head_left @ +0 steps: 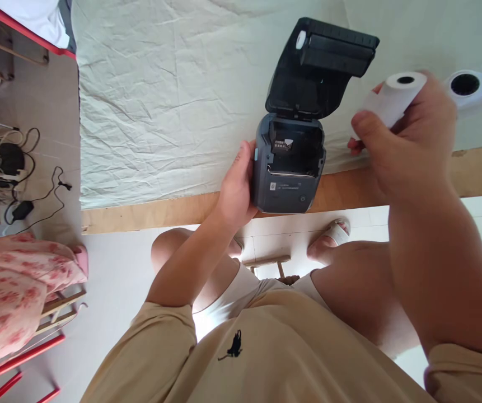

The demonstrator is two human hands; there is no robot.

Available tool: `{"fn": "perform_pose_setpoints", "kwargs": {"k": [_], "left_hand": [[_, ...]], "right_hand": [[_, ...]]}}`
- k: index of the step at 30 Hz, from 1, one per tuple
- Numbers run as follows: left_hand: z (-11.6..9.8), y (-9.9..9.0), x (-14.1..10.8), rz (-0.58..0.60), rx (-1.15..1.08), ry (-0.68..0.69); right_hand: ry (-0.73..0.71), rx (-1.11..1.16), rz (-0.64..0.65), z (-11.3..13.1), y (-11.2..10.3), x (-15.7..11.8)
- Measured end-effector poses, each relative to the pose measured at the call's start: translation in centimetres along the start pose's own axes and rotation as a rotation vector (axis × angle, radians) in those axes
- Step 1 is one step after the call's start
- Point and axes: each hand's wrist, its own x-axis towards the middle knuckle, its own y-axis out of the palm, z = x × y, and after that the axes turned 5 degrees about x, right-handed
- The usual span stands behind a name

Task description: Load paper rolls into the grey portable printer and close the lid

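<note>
A dark portable label printer [286, 193] sits at the table's front edge, its hinged lid [314, 78] swung up and its paper bay showing. My left hand [236, 184] grips the printer's left side, with the thumb along the casing and the other fingers hidden beneath. To the right of the lid, my right hand [412, 129] holds a white paper roll [392, 101] with a dark core. The roll is apart from the printer. Just beyond that hand lies a second white roll [478, 87] with a dark round core, partly cut off by the frame.
A pale green cloth [160, 101] covers the table, leaving a wooden front edge [152, 215] bare. On the floor at left are tangled cables [8, 159] and a black adapter [23, 210]. Pink floral fabric [9, 291] drapes over a wooden frame.
</note>
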Motion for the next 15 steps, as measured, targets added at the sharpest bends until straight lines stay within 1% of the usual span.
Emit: {"fn": "perform_pose_setpoints", "kwargs": {"k": [3, 5, 8, 10, 11, 12, 14, 15], "left_hand": [[-0.1, 0.1, 0.0, -0.006, -0.004, -0.016], [-0.1, 0.1, -0.1, -0.006, -0.009, -0.022], [-0.1, 0.1, -0.1, 0.012, -0.018, -0.024], [0.0, 0.0, 0.0, 0.018, -0.022, -0.035], [0.0, 0.0, 0.0, 0.018, -0.024, -0.042], [0.0, 0.0, 0.0, 0.016, -0.025, -0.044], [0.1, 0.0, 0.0, 0.017, -0.029, -0.033], [0.0, 0.1, 0.0, 0.02, -0.029, -0.021]], "right_hand": [[-0.155, -0.204, 0.085, -0.2, -1.0, -0.3], [-0.224, -0.334, 0.155, -0.1, -1.6, -0.3], [-0.239, -0.454, 0.247, 0.0, -2.0, -0.3], [-0.243, -0.488, 0.24, 0.3, -2.4, -0.5], [-0.28, -0.482, 0.219, 0.7, -2.8, -0.5], [-0.351, -0.464, 0.192, 1.0, -3.5, -0.5], [-0.47, -0.391, 0.143, 1.6, -5.6, 0.1], [-0.482, -0.366, 0.117, 1.7, -7.0, 0.7]]}}
